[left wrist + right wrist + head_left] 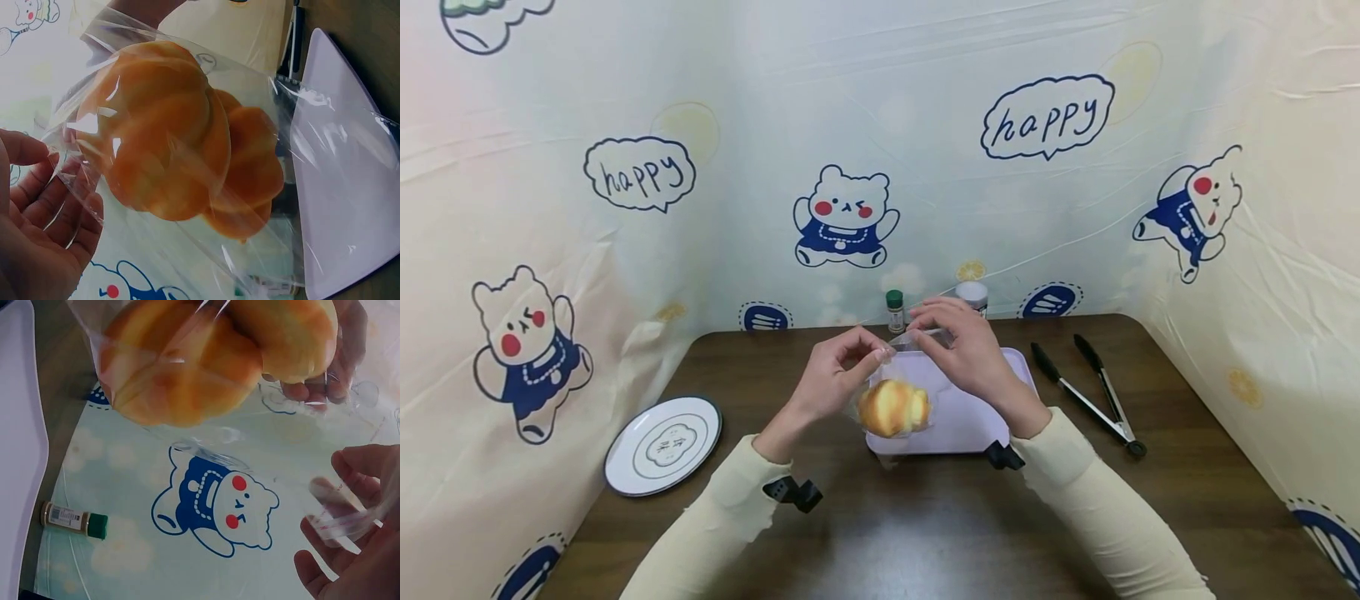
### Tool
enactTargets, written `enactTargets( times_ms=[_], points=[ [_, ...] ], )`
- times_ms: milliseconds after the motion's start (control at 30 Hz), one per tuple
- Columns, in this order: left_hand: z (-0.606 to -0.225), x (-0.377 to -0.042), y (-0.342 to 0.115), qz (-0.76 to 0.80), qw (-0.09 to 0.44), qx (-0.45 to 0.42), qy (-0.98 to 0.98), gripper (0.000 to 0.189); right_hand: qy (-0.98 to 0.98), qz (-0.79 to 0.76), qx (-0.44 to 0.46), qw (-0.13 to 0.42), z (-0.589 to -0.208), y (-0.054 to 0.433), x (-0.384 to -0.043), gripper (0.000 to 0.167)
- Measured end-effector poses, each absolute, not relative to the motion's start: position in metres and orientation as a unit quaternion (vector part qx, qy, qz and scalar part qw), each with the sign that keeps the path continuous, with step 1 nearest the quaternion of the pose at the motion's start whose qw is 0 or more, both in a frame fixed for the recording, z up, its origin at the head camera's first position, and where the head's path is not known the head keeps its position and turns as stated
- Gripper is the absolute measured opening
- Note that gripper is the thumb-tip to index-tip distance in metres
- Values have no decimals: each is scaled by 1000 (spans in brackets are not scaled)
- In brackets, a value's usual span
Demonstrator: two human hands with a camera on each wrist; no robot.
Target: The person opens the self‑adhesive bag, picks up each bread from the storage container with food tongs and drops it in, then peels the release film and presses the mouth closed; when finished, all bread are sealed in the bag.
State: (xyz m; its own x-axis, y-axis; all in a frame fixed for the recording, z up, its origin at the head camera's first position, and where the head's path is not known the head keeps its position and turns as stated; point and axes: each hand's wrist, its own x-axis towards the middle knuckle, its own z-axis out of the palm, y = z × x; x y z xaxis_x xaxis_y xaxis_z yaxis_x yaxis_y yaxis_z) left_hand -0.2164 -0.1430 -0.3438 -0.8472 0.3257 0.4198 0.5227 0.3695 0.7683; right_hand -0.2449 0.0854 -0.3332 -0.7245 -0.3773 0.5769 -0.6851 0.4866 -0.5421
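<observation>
Left grip [831,377] pinches the clear bag [289,206] with bread [891,408] inside, right grip [967,354] holds the bag's edge, lilac tray [972,423] lower down on bench [887,542].

Golden-brown, lobed bread [891,409] sits inside a clear, shiny, creased bag [290,106]. The left hand [837,377] pinches the bag; the right hand [964,348] holds its plastic edge.

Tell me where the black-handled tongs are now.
In the head view, the tongs lie open on the right side of the table, just right of the lilac tray.
</observation>
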Motion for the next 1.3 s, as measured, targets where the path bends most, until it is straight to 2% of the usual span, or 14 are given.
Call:
enactTargets(
  times_ms=[333, 567, 733, 1000, 1300],
  points=[
    [-349, -217, -144, -503, 79, -244, -826, 12, -853, 418, 283, 135, -329, 85, -238, 14],
    [-349, -215, -142, -467, 82, -288, -832, 33, -852, 428, 274, 127, -326, 84, -237, 14],
    [-349, -214, -135, -446, 120, -292, -838, 46, -850, 435, 267, 130, -325, 83, -235, 17],
    [-347, -212, -130, -449, 185, -260, -834, 30, -847, 445, 266, 120, -323, 83, -235, 16],
    [-346, -210, -131, -480, 206, -255, -814, 25, -839, 458, 274, 112, -326, 85, -240, 13]
  ],
)
